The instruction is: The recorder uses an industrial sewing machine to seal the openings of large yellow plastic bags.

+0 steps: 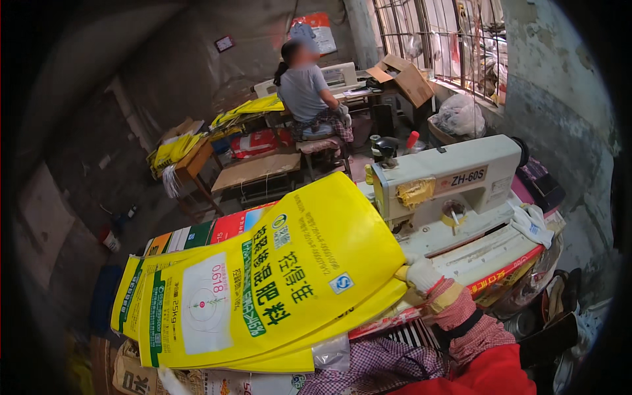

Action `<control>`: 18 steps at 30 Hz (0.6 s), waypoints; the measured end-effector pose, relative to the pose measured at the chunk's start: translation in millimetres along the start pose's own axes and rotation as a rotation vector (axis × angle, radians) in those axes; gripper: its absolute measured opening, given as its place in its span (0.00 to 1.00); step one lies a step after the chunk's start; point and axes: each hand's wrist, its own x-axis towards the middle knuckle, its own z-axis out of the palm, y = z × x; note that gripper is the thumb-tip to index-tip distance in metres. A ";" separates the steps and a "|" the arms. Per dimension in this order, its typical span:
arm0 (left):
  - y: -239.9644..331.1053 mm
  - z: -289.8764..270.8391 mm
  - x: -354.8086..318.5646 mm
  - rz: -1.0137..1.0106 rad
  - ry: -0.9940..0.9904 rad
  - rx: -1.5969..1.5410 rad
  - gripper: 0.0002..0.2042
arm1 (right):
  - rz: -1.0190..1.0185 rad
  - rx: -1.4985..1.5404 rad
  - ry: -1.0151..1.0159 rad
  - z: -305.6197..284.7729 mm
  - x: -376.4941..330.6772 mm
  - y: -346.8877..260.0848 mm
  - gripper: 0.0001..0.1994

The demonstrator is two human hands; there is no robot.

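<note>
While the top yellow sack (296, 263) lay spread out flat, its left end overlapped the lower yellow sacks (125, 299), which fanned out a little from under it. At the lower edge, left of centre, a white sliver read as the tip of the gloved left hand (172, 382); nearly all of it was out of frame, so couldn't tell if that grip was wide or closed.

Mid-sack: looked like thin woven plastic. Judged light, semi-stiff, bends rather than drapes. Surface had a sheen, so probably slick: layers likely to slide, and a one-corner pull would probably skew it or drag the next one along. Not fragile; main risks were creasing and picking up two. Broad printed face gave nothing to pinch; edges and corners were the place to hold, one hand per end for a straight move.

Right end: gloved right hand (421, 273) was at the sack's right corner, grip narrow, pinching the edge; couldn't tell how many layers. Decent spot, glove fabric should add friction.

Further right, the sewing machine (454, 178) stood on the bench (487, 255); couldn't tell whether the sack touched it.
</note>
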 end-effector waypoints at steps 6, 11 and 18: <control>-22.1 -26.7 75.9 -0.344 -0.208 -0.617 0.26 | 0.067 0.161 0.027 -30.7 -10.7 14.6 0.16; 9.8 -34.3 129.3 -0.154 -0.231 -0.395 0.26 | 0.156 0.064 -0.027 -30.7 -26.2 3.1 0.19; 234.1 110.7 57.7 0.747 -0.429 0.134 0.20 | -0.450 -0.960 -0.110 3.5 3.0 12.2 0.15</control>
